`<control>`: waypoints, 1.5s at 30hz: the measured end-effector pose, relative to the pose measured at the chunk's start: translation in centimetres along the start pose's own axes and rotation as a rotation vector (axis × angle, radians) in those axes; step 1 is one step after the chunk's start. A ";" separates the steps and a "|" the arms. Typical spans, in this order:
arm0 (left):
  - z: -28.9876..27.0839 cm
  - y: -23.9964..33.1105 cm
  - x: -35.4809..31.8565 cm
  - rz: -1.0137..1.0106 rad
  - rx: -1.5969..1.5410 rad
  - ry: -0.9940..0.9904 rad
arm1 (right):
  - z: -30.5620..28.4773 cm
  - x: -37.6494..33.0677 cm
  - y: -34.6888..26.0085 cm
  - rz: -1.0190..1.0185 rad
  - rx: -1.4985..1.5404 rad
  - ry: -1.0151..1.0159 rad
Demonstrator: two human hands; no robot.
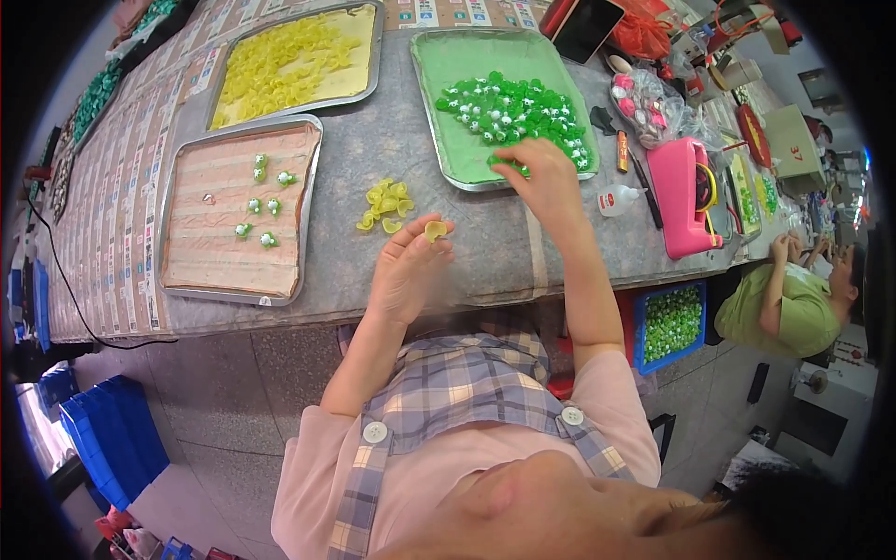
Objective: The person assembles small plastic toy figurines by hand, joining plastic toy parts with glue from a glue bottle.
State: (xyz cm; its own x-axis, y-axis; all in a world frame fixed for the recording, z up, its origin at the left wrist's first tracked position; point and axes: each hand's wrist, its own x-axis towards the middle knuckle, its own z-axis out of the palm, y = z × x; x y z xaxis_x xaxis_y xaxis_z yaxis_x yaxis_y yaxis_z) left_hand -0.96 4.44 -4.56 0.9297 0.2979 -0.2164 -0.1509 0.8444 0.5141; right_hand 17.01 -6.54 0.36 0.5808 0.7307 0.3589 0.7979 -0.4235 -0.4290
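My left hand (403,273) is closed, holding a small yellow translucent cup-shaped piece (435,231) between thumb and fingertips above the table's near edge. Just beyond it lies a loose heap of similar yellow pieces (387,198). My right hand (544,177) reaches over the near edge of a green-lined metal tray (467,61), its thumb and finger pinched on a small green piece (497,161). In that tray lies a pile of green pieces with white balls (513,105). At the left, a pink-lined tray (224,215) holds several green-and-white pieces (273,205), some with yellowish parts.
A tray (350,89) of yellow pieces stands at the back left. On the right are a small white bottle (616,200), an orange tube (623,151), a pink holder (679,201) and a dark screen (588,28). A blue crate (640,327) stands below. Another person (779,299) sits far right.
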 end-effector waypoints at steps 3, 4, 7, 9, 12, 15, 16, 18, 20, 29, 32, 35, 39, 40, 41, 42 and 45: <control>0.3 -0.2 0.1 0.041 -0.021 0.009 | -1.0 -2.3 -2.1 0.094 0.358 -0.134; 0.5 -0.3 0.3 0.038 -0.022 0.012 | -0.8 -3.0 -2.5 0.098 0.359 -0.137; 0.6 -0.5 0.5 0.094 -0.043 0.019 | 0.7 -4.8 -3.4 0.147 0.577 -0.194; 0.5 -0.5 0.4 0.085 -0.032 0.008 | 1.0 -5.2 -4.0 0.189 0.626 -0.173; 0.8 -0.5 0.2 0.102 -0.022 0.001 | 1.3 -5.7 -4.4 0.325 0.816 -0.135; 0.8 -0.8 0.0 0.067 -0.034 0.027 | 2.3 -6.3 -4.4 0.375 0.986 -0.069; 0.9 -0.9 0.0 0.066 -0.033 0.026 | 2.7 -6.6 -4.3 0.329 1.009 -0.019; 1.0 -1.0 0.1 0.031 -0.116 -0.030 | 3.2 -6.9 -4.0 0.359 1.001 -0.011; 0.4 -0.8 0.5 0.061 -0.113 0.024 | 3.3 -6.8 -3.7 0.389 0.992 -0.002; -1.9 2.4 0.8 0.276 -0.202 0.089 | 3.3 -5.1 -3.5 0.129 0.398 -0.040; -2.8 3.6 0.7 0.366 -0.207 0.076 | 4.0 -4.6 -4.0 0.101 0.349 -0.107; -2.9 4.1 0.6 0.399 -0.202 0.114 | 5.1 -3.5 -5.1 0.014 0.281 -0.035; -2.7 3.7 0.5 0.373 -0.219 0.074 | 6.7 -2.5 -6.4 0.007 0.213 -0.004; -2.6 3.6 0.4 0.361 -0.227 0.068 | 7.3 -2.6 -6.2 -0.029 0.153 -0.010; -2.5 3.6 0.5 0.360 -0.229 0.067 | 7.5 -2.6 -6.1 -0.064 0.092 -0.016; -2.5 3.5 0.4 0.351 -0.222 0.067 | 7.4 -2.7 -6.1 -0.067 0.092 -0.019; -1.9 2.9 0.2 0.307 -0.192 0.081 | 5.8 -3.2 -6.0 -0.043 0.212 -0.013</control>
State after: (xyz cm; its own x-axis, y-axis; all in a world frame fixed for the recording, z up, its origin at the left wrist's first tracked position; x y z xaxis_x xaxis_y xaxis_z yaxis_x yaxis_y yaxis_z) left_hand -1.83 7.83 -4.72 0.8027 0.5784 -0.1450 -0.4863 0.7757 0.4022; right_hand 9.41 -3.23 -3.02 0.5435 0.7532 0.3705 0.7693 -0.2704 -0.5789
